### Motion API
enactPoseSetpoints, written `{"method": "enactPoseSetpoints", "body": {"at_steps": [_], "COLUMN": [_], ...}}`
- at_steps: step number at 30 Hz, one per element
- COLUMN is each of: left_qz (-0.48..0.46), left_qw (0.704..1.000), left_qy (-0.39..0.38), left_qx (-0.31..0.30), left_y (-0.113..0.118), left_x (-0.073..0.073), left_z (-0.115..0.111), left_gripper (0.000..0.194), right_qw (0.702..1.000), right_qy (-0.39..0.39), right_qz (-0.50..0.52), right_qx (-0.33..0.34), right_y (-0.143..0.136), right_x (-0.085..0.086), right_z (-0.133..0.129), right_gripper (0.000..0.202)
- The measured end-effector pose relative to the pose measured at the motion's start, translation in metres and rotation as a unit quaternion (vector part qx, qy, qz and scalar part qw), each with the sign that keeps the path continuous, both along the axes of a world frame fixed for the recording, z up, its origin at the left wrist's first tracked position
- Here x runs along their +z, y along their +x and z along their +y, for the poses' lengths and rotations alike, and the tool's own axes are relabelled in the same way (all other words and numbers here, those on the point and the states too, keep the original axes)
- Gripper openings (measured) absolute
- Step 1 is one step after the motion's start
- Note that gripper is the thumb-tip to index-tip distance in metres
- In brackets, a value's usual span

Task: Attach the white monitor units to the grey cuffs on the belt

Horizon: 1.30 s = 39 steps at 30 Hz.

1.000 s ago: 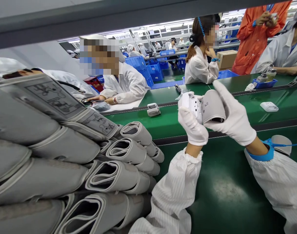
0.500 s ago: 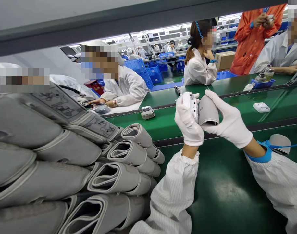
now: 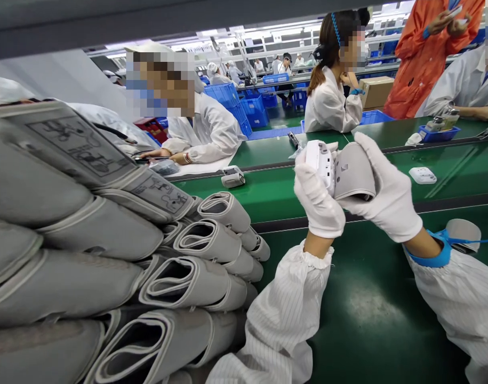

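My left hand (image 3: 319, 205), in a white glove, is closed round a white plastic device (image 3: 320, 164) with small dark ports on its side. My right hand (image 3: 396, 194), also gloved, grips a curled grey cuff (image 3: 353, 170) from its right side. The cuff's left edge meets the device, and both are held up over the green conveyor (image 3: 268, 200). A blue band circles my right wrist. Beside my left arm, rolled grey cuffs (image 3: 223, 240) are stacked high, their ends facing the green bench (image 3: 359, 320).
On the conveyor lie a cuffed device (image 3: 233, 177) and a white device (image 3: 423, 175). Another rolled cuff (image 3: 463, 234) is beyond my right wrist. A blue tray (image 3: 439, 133) with small items stands across the line. Several people sit or stand opposite.
The cuff has turned and opened wider towards the camera, showing small marks on its face. Both hands appear slightly higher and further right. The conveyor's white device and cuffed device have shifted left.
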State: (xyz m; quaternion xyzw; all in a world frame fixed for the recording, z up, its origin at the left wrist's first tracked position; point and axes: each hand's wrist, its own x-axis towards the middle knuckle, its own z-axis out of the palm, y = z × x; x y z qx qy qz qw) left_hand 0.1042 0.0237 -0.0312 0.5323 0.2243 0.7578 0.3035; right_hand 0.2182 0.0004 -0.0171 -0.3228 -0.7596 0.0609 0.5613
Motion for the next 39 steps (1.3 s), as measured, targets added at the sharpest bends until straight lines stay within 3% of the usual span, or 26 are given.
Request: {"method": "enactPoseSetpoints", "body": {"at_steps": [3, 8, 11, 15, 18, 22, 26, 30, 39], "left_qz": [-0.053, 0.077, 0.158, 0.263, 0.323, 0.378, 0.376, 0.33, 0.287], "left_qw": [0.998, 0.992, 0.983, 0.963, 0.941, 0.917, 0.92, 0.941, 0.955], "left_qy": [0.013, 0.045, 0.017, -0.05, -0.05, -0.03, 0.012, 0.036, 0.081], "left_qx": [0.008, 0.085, 0.09, 0.004, -0.086, -0.128, -0.111, -0.07, -0.016], "left_y": [-0.001, -0.01, -0.015, -0.024, -0.034, -0.045, -0.047, -0.042, -0.034], "left_x": [0.003, 0.013, 0.02, 0.025, 0.024, 0.02, 0.015, 0.012, 0.02], "left_z": [-0.002, -0.007, -0.009, -0.008, -0.004, 0.001, 0.005, 0.005, 0.001], "left_gripper": [0.056, 0.055, 0.059, 0.078, 0.096, 0.09, 0.081, 0.081, 0.069], "right_qw": [1.0, 0.999, 0.998, 0.997, 0.997, 0.994, 0.989, 0.989, 0.991], "right_qy": [-0.027, -0.041, -0.058, -0.07, -0.075, -0.082, -0.094, -0.098, -0.071], "right_qz": [-0.005, -0.022, -0.032, -0.02, -0.028, -0.055, -0.076, -0.087, -0.088], "right_qx": [0.007, 0.013, 0.009, 0.001, 0.003, -0.041, -0.081, -0.07, -0.071], "right_y": [0.002, 0.008, 0.013, 0.022, 0.028, 0.033, 0.034, 0.034, 0.029], "right_x": [0.002, 0.007, 0.008, 0.006, 0.006, 0.01, 0.014, 0.016, 0.023], "right_z": [0.0, 0.0, 0.003, 0.01, 0.013, 0.012, 0.01, 0.01, 0.001], "right_gripper": [0.09, 0.089, 0.088, 0.088, 0.085, 0.087, 0.085, 0.08, 0.078]}}
